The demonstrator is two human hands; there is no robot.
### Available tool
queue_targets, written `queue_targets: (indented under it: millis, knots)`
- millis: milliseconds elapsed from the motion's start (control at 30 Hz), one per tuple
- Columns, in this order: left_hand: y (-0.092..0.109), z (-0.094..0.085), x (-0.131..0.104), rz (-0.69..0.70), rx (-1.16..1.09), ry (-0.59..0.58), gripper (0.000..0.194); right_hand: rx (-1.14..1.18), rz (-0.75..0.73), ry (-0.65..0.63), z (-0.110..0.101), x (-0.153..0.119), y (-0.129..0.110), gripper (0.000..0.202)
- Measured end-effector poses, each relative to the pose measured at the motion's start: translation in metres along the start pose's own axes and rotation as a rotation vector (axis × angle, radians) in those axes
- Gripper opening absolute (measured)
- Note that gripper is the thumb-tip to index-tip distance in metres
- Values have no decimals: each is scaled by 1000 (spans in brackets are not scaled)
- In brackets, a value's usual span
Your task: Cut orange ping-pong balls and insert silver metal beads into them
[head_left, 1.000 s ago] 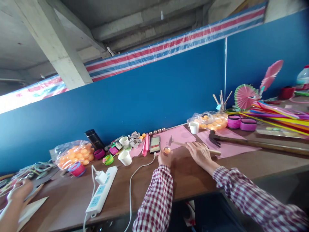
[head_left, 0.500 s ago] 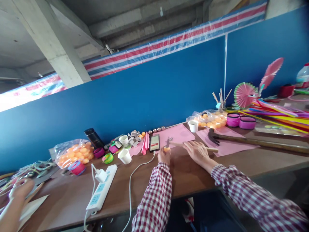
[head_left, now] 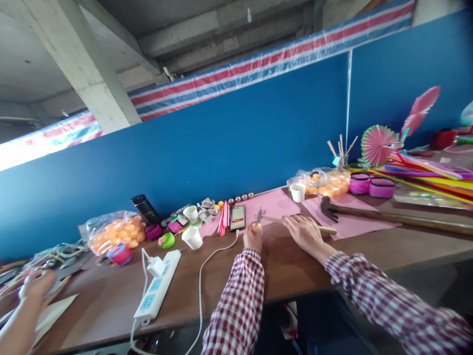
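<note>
My left hand [head_left: 253,240] is closed around a small metal tool with an orange grip [head_left: 256,227], which resembles scissors; its grey jaws point away from me. They meet the left end of a thin wooden stick [head_left: 328,230]. My right hand [head_left: 305,234] lies over the middle of that stick, holding it with the fingers pointing left. Its thumb is hard to make out. Just beyond both hands lies a pink paper sheet [head_left: 275,203]. A phone [head_left: 237,217] on a white cable is left of the tool.
A claw hammer [head_left: 369,213] lies on the right over more pink paper [head_left: 353,229]. White cups [head_left: 297,193], bags of orange balls [head_left: 123,231] and long coloured strips [head_left: 436,172] line the table. A power strip [head_left: 158,286] is on the left, near another person's hand [head_left: 40,285].
The view has shifted slightly. My left hand's tool is a little more upright at the stick's end; my right hand keeps its place on the stick.
</note>
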State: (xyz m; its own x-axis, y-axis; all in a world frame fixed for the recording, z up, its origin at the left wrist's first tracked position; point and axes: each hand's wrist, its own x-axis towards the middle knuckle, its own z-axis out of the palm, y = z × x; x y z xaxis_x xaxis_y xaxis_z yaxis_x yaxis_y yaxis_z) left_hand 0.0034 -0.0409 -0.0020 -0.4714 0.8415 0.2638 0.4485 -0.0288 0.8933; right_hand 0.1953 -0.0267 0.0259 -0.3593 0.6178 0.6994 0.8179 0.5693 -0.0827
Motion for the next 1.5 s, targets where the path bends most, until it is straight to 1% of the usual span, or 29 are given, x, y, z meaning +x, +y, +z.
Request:
queue_targets:
  millis: [67,167,233,333,467,633,733,900,1033,1200,1367,1500]
  knots:
    - [-1,0,0,0,-10,2,28,-15,8,-9,0,0,0,27]
    - [-1,1,1,-8,-27,19,32,-19,41,27,-1,0,0,29]
    - [-1,2,1,-14,-41,25,33,-11,27,28,0,0,0,29]
    - [1,2,0,-29,-58,23,31,-11,-18,-5,1,0,-1,27]
    - [2,3,0,-45,-77,20,34,-24,7,5,1,0,-1,27]
    - [-2,4,1,-43,-81,40,40,-6,11,33,-1,-1,1,28]
    - [-5,3,2,-28,-79,32,37,8,21,40,-2,-1,0,28]
    - [-6,4,2,-18,-124,23,32,1,-33,-17,-2,-1,-2,25]
    - [-6,4,2,-2,-149,39,37,12,10,55,-1,-1,-1,27]
    - [-3,2,1,-11,-155,58,33,3,-35,19,-2,0,-1,24]
    - [2,1,-1,-3,-170,55,34,23,-11,63,-3,0,-2,25]
    - [3,1,-2,-14,-157,51,34,10,-38,1,-2,0,-3,24]
